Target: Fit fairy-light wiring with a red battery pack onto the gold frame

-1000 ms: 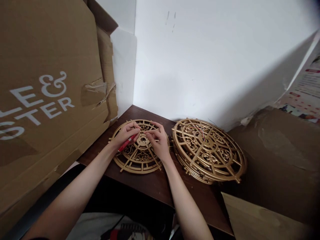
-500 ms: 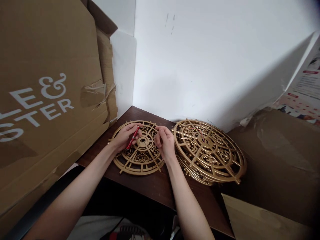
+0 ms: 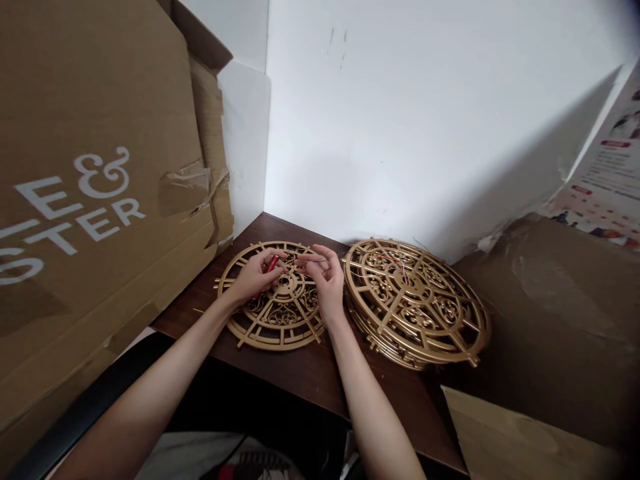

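Observation:
My left hand (image 3: 256,275) is closed around a slim red pen-shaped tool (image 3: 272,264), mostly covered by the fingers. My right hand (image 3: 326,275) faces it a short gap away, thumb and fingers pointing left. A thin dark wire (image 3: 320,261) runs between those fingers; its far end cannot be made out. Both hands hover over a round gold openwork disc (image 3: 283,339) with scrolls, spokes and a central hub, lying flat on the dark brown table (image 3: 300,380).
Right of the disc stands a tilted stack of similar gold discs (image 3: 417,300), with thin coloured wires (image 3: 400,261) on top. A large cardboard box (image 3: 100,267) rises at the left, another box (image 3: 560,313) at the right. A white wall (image 3: 400,120) closes the back.
My right hand's fingers have opened out and reach further left, with the dark wire now showing. My left hand has turned slightly, covering more of the red tool.

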Demonstrator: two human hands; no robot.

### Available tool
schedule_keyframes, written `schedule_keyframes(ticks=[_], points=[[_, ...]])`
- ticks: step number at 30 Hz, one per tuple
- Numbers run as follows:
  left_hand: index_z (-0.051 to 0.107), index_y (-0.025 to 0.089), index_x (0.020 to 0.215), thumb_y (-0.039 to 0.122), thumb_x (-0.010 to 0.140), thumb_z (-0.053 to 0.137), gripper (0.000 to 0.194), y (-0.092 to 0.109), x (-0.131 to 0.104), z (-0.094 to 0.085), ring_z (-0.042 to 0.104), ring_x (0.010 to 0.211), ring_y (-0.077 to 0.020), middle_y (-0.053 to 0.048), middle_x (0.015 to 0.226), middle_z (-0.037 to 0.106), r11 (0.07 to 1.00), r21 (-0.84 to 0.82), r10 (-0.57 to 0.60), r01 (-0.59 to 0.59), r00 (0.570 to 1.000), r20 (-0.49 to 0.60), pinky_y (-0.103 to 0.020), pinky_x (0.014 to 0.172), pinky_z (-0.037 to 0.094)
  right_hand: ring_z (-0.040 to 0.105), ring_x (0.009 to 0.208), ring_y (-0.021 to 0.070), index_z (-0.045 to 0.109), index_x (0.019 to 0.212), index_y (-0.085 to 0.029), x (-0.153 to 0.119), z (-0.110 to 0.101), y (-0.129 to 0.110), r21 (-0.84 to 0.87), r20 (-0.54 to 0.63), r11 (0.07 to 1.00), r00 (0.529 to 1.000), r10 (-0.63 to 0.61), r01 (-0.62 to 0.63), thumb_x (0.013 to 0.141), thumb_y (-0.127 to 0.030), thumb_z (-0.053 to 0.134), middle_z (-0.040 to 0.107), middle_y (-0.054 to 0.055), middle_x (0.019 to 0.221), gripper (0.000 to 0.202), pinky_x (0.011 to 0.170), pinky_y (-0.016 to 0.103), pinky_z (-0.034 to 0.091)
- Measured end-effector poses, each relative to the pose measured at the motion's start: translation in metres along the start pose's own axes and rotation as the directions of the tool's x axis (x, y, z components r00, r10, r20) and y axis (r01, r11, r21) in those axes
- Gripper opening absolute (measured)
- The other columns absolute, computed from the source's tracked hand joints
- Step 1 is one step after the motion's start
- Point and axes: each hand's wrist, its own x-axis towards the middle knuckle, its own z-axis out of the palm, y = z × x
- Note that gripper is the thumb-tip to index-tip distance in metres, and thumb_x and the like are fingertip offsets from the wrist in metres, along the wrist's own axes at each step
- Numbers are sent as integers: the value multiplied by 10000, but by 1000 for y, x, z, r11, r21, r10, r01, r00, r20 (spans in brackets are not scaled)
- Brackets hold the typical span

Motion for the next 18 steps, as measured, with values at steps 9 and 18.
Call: schedule_keyframes(ticks=[9, 18], points=[[631, 139, 1099, 349, 745, 692, 416, -10, 7, -4, 611, 797, -166, -85, 1008, 684, 942, 249, 216, -223, 975, 55, -268, 700, 486, 619, 1136, 226, 454, 1206, -237, -5, 6, 5, 38, 157, 999, 987, 16, -22, 796, -303, 695, 600, 109, 1251, 480, 1037, 447, 466], [662, 141, 1058, 437, 816, 614, 386, -4, 5, -3, 504, 521, -104, 10, 662, 596, 948, 245, 181, -202, 978, 104, -213, 503, 392, 610, 1154, 239, 414, 1243, -251, -6, 5, 3, -15, 235, 1000, 972, 0, 3, 803, -335, 682, 557, 124, 1320, 522, 1040, 458, 455]])
